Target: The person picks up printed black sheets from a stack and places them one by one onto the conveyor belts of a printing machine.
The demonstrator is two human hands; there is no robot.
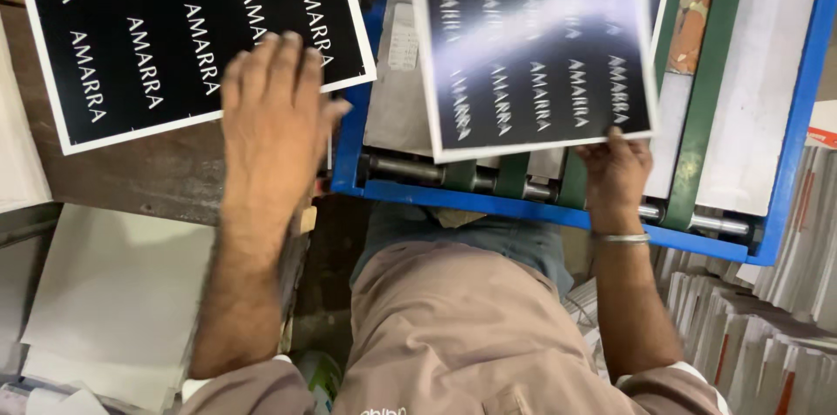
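My left hand (272,114) lies flat, fingers spread, on the lower right corner of a stack of glossy black printed sheets with white borders (166,31) on a brown table. My right hand (615,173) grips the bottom edge of another black printed sheet (532,49), blurred by motion, held over the blue-framed machine (558,210). A metal bangle sits on my right wrist.
The machine has grey rollers (410,169) and green belts (711,92) along its bed. White paper stacks (113,302) lie at the lower left. Piles of board edges (767,336) stand at the lower right. My knees in beige trousers fill the bottom centre.
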